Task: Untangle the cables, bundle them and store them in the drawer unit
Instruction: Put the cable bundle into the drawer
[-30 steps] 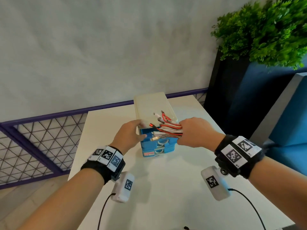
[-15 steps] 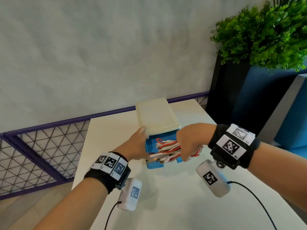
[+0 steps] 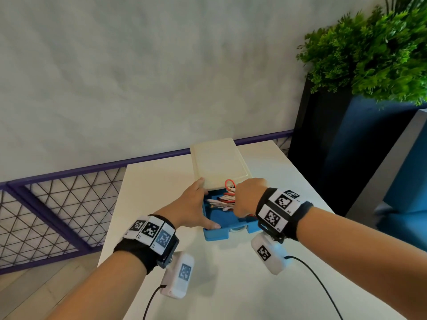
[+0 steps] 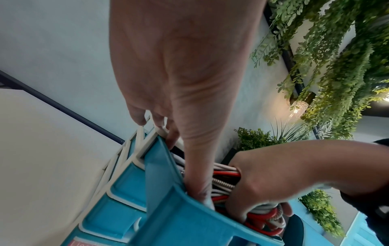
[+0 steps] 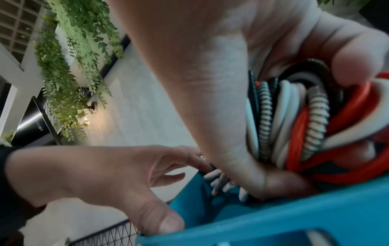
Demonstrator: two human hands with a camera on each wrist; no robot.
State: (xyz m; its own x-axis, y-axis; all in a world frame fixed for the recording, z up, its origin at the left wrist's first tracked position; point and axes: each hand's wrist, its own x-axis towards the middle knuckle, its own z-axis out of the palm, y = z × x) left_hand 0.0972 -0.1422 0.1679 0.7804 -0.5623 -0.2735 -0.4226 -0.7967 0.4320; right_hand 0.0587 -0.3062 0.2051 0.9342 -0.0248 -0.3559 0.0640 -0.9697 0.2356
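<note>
A cream drawer unit (image 3: 219, 162) stands at the table's far side with its blue top drawer (image 3: 217, 235) pulled out toward me. My right hand (image 3: 247, 197) is inside the drawer and grips a bundle of red, white and braided cables (image 3: 225, 199). The right wrist view shows the cables (image 5: 294, 124) looped inside the curled fingers, just above the blue drawer (image 5: 273, 221). My left hand (image 3: 191, 211) rests on the unit's left side, fingers straight on the top corner and thumb on the drawer's left wall (image 4: 157, 166).
The unit sits on a white table (image 3: 231, 285), whose left edge drops to a wooden floor. A purple mesh railing (image 3: 57, 199) runs behind and to the left. On the right are a leafy plant (image 3: 369, 54) in a dark planter and blue furniture (image 3: 404, 181).
My right hand brought the cable bundle from above the unit's front down into the open top drawer. My left hand slid forward along the unit, its thumb now on the drawer's wall.
</note>
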